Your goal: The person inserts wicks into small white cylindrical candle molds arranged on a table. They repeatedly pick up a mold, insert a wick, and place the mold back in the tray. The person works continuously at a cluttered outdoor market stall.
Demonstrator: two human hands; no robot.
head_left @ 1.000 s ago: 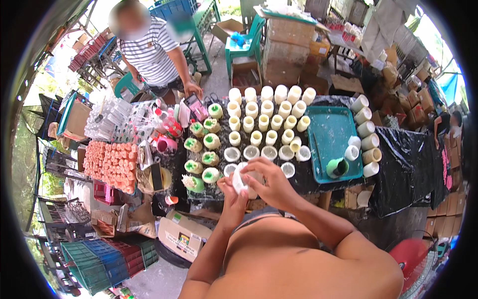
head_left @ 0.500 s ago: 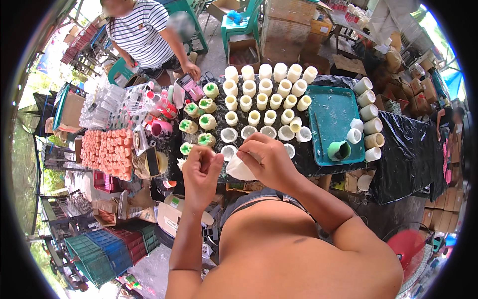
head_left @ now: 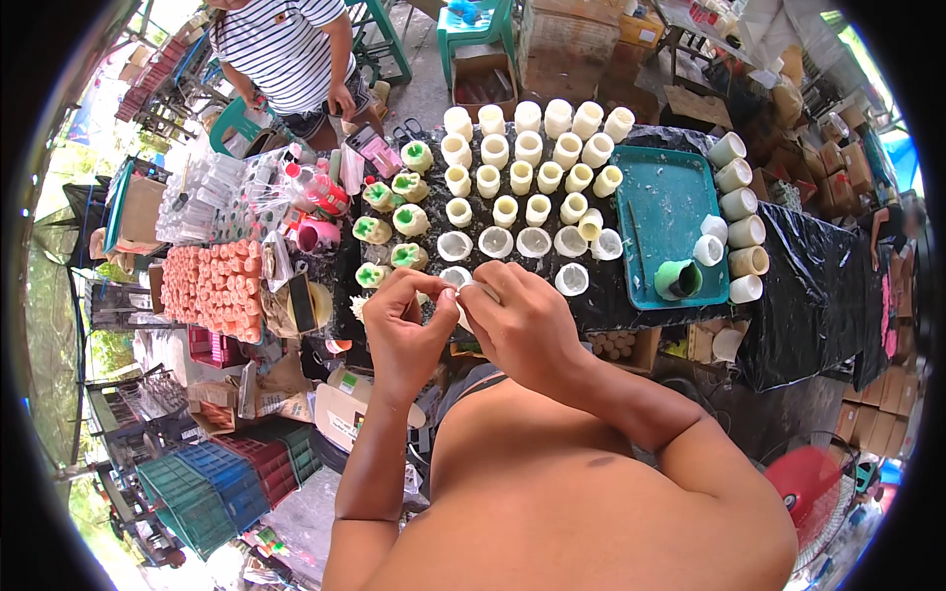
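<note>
My two hands meet over the near edge of the black-covered table. My right hand (head_left: 524, 317) is closed on a white rounded piece, now mostly hidden behind its fingers. Thumb and forefinger of my left hand (head_left: 406, 323) are pinched beside it; what lies between those fingertips is too small to make out. Just beyond my hands are several translucent white cups (head_left: 572, 280). Farther off stand rows of cream-coloured hollow cylinders (head_left: 528, 148). Left of them are cream moulds with green centres (head_left: 410, 220).
A teal tray (head_left: 655, 217) at the right holds a green cup (head_left: 678, 280) and white pieces. Cream cylinders (head_left: 746, 231) line its right side. At the left are pink-orange pieces (head_left: 212, 291), clear plastic cups (head_left: 197, 197) and a bottle (head_left: 320, 195). A person in a striped shirt (head_left: 281, 59) stands across the table.
My hands have drawn together, and the white piece has gone mostly out of sight behind my right fingers. The view has shifted slightly. Across the table, the person's arm has pulled back from the tabletop.
</note>
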